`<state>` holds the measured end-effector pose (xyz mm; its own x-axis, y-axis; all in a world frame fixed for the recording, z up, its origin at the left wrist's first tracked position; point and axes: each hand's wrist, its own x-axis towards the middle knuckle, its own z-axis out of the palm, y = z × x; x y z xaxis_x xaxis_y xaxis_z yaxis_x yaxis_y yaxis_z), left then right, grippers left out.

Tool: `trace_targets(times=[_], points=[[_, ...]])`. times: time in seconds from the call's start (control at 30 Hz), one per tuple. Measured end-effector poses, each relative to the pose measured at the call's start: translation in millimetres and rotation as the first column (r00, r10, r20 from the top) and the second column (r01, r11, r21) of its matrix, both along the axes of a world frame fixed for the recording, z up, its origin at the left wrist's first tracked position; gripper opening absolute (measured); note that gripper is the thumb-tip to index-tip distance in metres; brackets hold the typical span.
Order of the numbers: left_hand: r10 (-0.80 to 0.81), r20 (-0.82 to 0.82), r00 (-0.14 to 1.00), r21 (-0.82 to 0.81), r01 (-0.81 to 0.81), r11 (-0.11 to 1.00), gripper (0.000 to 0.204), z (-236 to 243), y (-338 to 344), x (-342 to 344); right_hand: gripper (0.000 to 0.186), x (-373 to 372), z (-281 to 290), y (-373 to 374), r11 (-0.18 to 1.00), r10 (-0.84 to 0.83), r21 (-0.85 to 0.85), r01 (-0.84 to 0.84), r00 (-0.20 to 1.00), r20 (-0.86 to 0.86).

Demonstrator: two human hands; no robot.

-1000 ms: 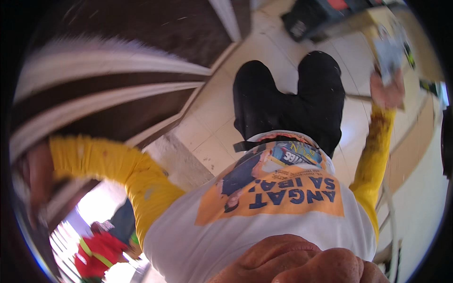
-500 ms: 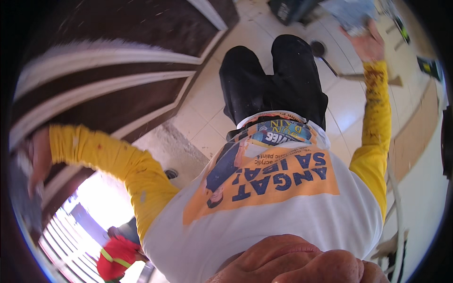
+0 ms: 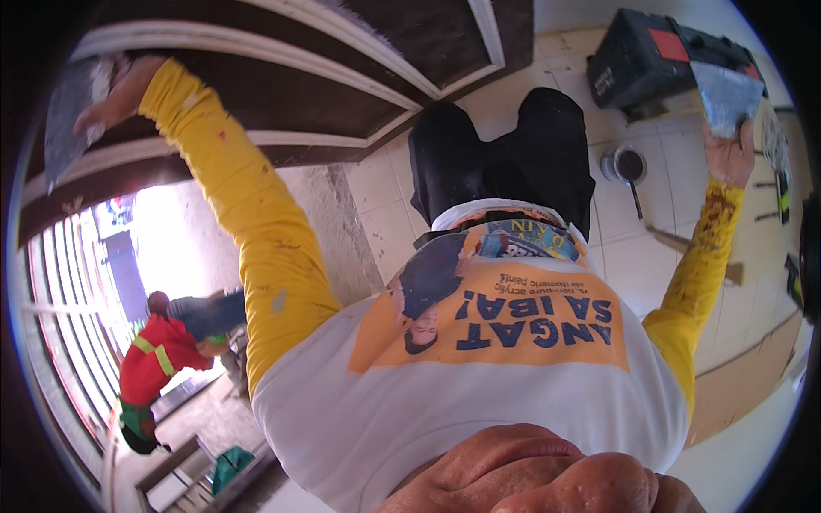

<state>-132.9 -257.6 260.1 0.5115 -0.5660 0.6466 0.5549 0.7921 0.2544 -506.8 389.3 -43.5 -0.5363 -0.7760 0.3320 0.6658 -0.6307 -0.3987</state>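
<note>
My left hand, in a yellow paint-spotted sleeve, grips a grey metal scraper at the upper left, against or very close to a dark brown door with pale mouldings. At the far right my right hand holds a wide, pale metal blade raised toward the top of the view, its fingers closed at the blade's lower end. Below and left of that hand, a round container of dark contents stands on the tiled floor, with a long thin handle beside it.
A black toolbox with a red panel lies at the upper right. Cardboard lies along the lower right. Assorted tools lie near the right rim. A co-worker in red is outside the bright opening at the lower left, near railings.
My left hand and its scraper have moved up along the door. My right hand rose, then lowered slightly and shifted right. More of the co-worker and toolbox shows now.
</note>
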Motion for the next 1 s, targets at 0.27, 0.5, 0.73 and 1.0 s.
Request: trace_targets(times=[0.27, 0.5, 0.73, 1.0], points=[[-0.063, 0.104, 0.993, -0.007, 0.064, 0.998, 0.084, -4, -17, 12, 0.038, 112, -23, -71, 0.998, -0.017, -0.065, 0.025, 0.994, 0.112], [-0.344, 0.313, 0.885, -0.122, 0.396, 0.91, 0.053, -57, 138, 61, 0.034, 171, -35, -91, 0.981, -0.076, 0.171, 0.089, 0.994, -0.08], [-0.896, 0.074, 0.437, 0.874, 0.405, 0.269, 0.038, -244, 295, 34, 0.035, 219, 28, -127, 0.813, -0.247, 0.438, 0.384, 0.909, -0.337], [-0.914, -0.361, 0.186, 0.717, 0.682, -0.144, 0.03, -240, 324, 8, 0.039, 242, 22, -169, 0.591, -0.601, 0.237, 0.771, 0.617, -0.508]])
